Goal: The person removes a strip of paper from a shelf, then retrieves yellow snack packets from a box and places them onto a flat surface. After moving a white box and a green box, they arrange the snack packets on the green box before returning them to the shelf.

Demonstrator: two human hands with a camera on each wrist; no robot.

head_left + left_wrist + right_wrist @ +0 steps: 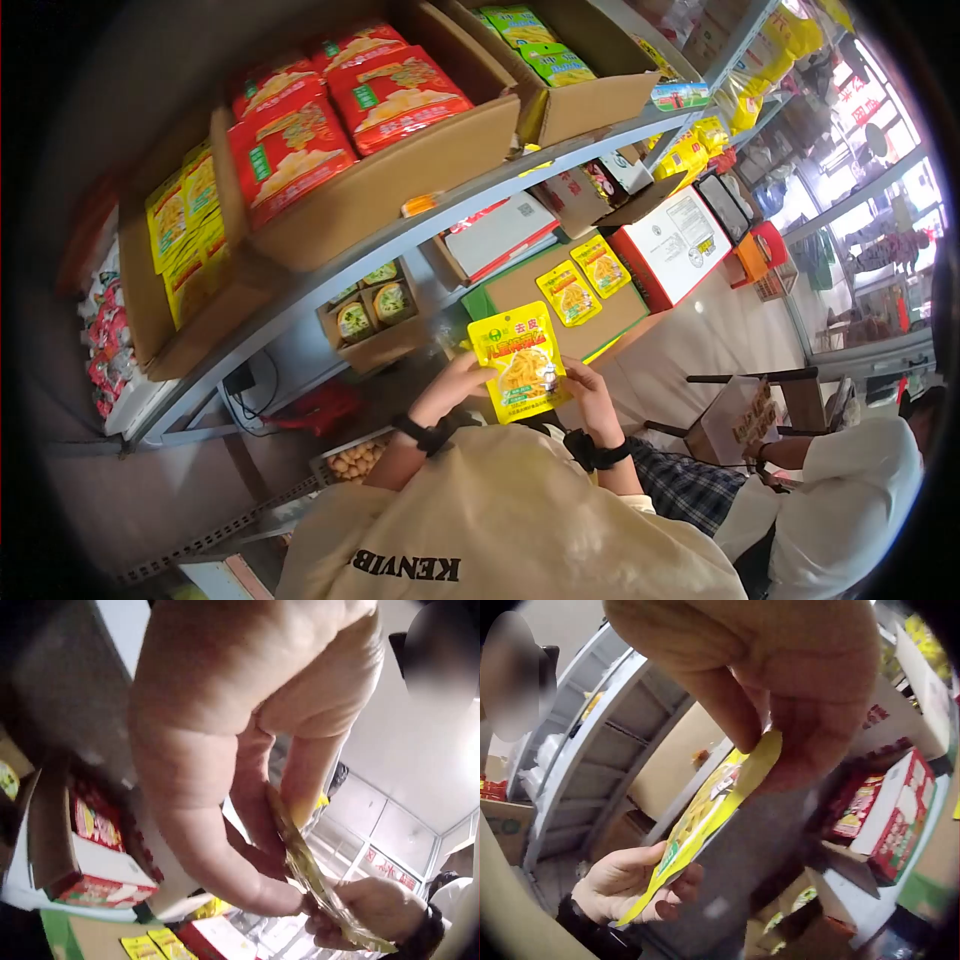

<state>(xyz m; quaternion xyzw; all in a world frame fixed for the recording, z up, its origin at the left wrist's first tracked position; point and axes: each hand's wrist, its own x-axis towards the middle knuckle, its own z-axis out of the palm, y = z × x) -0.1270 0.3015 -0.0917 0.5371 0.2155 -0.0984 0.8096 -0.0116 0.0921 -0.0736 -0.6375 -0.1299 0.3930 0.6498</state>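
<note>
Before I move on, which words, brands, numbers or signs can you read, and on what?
"去皮": held packet; its other print is unclear.
"KENVIB": shirt, upside down; possibly cut off by a fold.
Too small or blurred: other packets, boxes, window sign.

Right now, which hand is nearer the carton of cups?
Left. In the head view, the left hand, holding the yellow packet by its left edge, is below and right of the cup carton; the right hand, at the opposite edge, is farther right.
</note>
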